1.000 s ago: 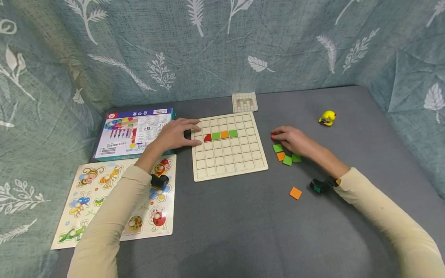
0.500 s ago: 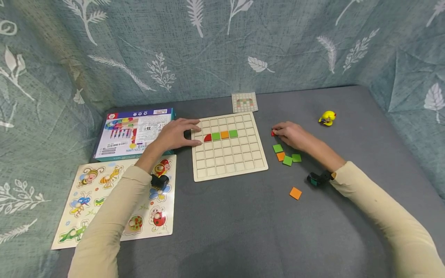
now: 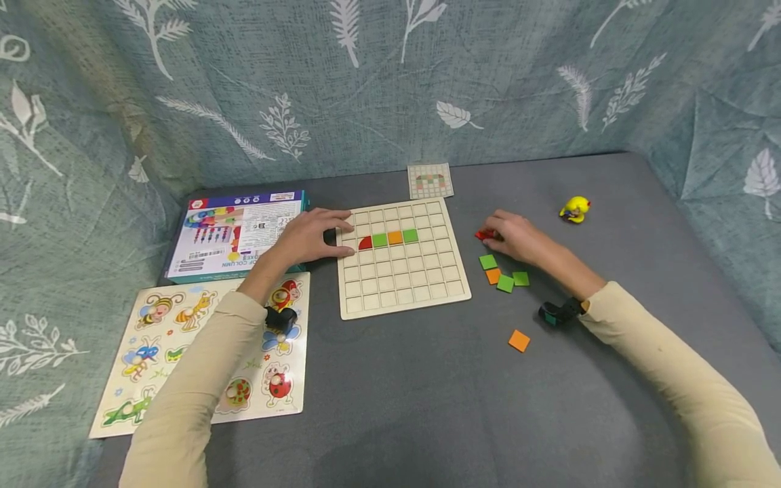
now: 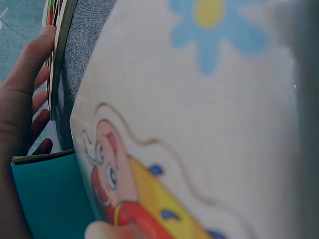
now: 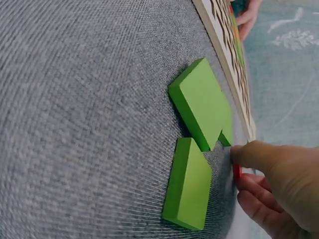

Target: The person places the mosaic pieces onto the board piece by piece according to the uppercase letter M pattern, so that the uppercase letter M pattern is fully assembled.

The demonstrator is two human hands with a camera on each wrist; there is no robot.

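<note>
My left hand [image 3: 314, 235] rests at the left edge of a wooden grid board [image 3: 403, 306], thumb and fingers spread and touching it. One row of the board holds a red quarter-round tile [image 3: 365, 243], a green tile [image 3: 379, 240], an orange tile [image 3: 395, 237] and another green tile [image 3: 410, 235]. To the right of the board, my right hand [image 3: 515, 237] pinches a red tile [image 5: 237, 173] between thumb and fingers, hiding most of it. Close below that hand lie loose green tiles [image 5: 202, 104] and an orange tile [image 3: 493, 276].
A pattern card [image 3: 430, 181] lies behind the board. A colourful box [image 3: 238, 234] and an insect puzzle [image 3: 287, 400] sit on the left. One orange tile [image 3: 519, 340] lies apart, nearer the front. A yellow toy duck [image 3: 575, 209] stands at the back right.
My right hand has shifted slightly away from the loose tiles, uncovering a green one, and its fingers have changed position around the red tile. The left hand stays in place.
</note>
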